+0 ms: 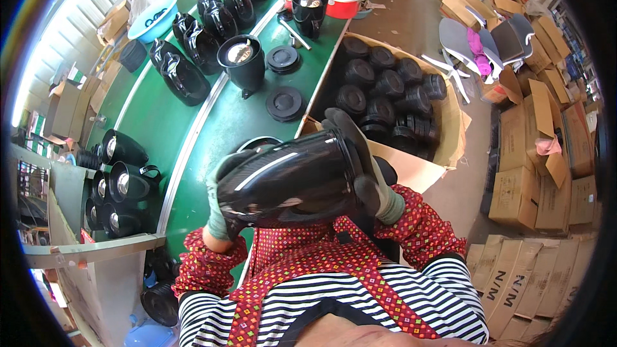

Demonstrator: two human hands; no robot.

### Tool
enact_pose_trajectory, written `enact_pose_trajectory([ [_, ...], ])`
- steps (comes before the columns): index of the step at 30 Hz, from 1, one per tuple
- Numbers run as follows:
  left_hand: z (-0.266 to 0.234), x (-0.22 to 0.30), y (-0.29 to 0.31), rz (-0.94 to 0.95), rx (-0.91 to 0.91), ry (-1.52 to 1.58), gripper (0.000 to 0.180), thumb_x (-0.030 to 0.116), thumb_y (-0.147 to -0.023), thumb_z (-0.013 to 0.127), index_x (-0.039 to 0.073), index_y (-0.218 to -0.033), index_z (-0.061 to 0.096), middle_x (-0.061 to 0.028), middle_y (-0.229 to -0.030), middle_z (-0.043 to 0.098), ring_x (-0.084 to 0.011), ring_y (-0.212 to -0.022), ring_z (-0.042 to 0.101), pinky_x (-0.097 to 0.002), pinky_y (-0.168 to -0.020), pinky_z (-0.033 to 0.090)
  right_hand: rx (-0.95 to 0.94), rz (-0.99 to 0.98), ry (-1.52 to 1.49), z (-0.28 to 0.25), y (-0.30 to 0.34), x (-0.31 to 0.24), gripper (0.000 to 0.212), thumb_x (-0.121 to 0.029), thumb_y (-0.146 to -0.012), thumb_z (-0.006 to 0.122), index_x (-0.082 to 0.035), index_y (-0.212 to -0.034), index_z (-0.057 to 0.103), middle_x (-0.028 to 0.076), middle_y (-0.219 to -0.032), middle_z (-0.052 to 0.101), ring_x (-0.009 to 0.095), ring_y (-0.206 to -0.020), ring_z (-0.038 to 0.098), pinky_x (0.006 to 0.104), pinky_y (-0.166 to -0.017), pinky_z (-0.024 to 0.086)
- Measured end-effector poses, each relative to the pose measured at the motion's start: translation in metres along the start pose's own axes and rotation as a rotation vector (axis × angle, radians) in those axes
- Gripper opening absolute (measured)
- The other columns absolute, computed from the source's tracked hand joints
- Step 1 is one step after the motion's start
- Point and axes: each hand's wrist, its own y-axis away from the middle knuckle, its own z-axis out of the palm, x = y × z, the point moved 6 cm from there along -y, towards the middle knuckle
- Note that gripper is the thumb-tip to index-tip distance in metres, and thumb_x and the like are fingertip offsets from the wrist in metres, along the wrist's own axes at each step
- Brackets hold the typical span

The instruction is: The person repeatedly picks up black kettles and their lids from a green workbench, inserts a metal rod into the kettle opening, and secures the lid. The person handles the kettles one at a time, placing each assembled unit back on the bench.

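Observation:
A glossy black jug [289, 180] lies sideways between my two gloved hands, in front of my chest. My left hand [220, 202] grips its left end, where a handle loop sticks out on the far side; most of the fingers are hidden behind the jug. At the broad right end, my right hand [367, 170] clasps the rim, its dark-coated fingers curving over the end face. That end is mostly covered by the glove. Just beyond, on the green table, are an upright open jug [243, 67] with a shiny inside and two round black lids [285, 103].
A carton [450, 141] full of black lids stands at the table's right edge. Several black jugs [183, 77] line the green table [257, 119]; others [132, 182] lie at left. Farther off are a light-blue basin [154, 22], a grey chair [463, 45] and stacked boxes [517, 196].

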Motion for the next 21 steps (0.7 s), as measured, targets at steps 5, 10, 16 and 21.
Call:
enact_pose_trajectory([
  [5,-0.012,0.036,0.009,0.562,-0.042,-0.628,0.064,0.020,-0.070,0.097,-0.008,-0.121,0.069,-0.0337,-0.139,0.064,-0.0354,-0.110,0.075,-0.0413,-0.094,0.061,0.277,0.843,-0.635,-0.007,0.003,0.047,0.081,-0.060,-0.109,0.052,-0.004,-0.164,0.035,0.020,-0.163,0.046,0.029,-0.142,0.053,0.0417,-0.120,0.043],
  [10,-0.017,0.044,0.007,0.290,0.142,-0.595,0.062,0.021,-0.077,0.094,-0.008,-0.125,0.068,-0.0276,-0.139,0.066,-0.0317,-0.112,0.074,-0.0402,-0.097,0.060,-0.029,0.603,-0.509,-0.006,0.004,0.017,0.100,-0.078,-0.102,0.043,-0.003,-0.168,0.028,0.022,-0.167,0.041,0.033,-0.154,0.041,0.0433,-0.129,0.029],
  [16,-0.018,-0.034,0.019,0.017,0.035,0.002,0.067,0.029,-0.080,0.092,-0.008,-0.128,0.065,-0.0207,-0.137,0.068,-0.0291,-0.116,0.071,-0.0416,-0.104,0.055,0.119,-0.029,0.315,0.007,0.004,-0.009,0.092,-0.066,-0.102,0.055,-0.003,-0.165,0.033,0.016,-0.164,0.045,0.029,-0.147,0.050,0.0407,-0.123,0.037],
  [21,0.003,0.055,0.001,0.501,-0.109,-0.702,0.067,0.031,-0.076,0.096,-0.007,-0.122,0.066,-0.0286,-0.134,0.067,-0.0392,-0.115,0.073,-0.0462,-0.104,0.057,0.151,0.892,-0.773,-0.011,0.021,0.059,0.083,-0.071,-0.105,0.047,-0.005,-0.156,0.048,0.014,-0.148,0.062,0.025,-0.133,0.062,0.0416,-0.118,0.047],
])
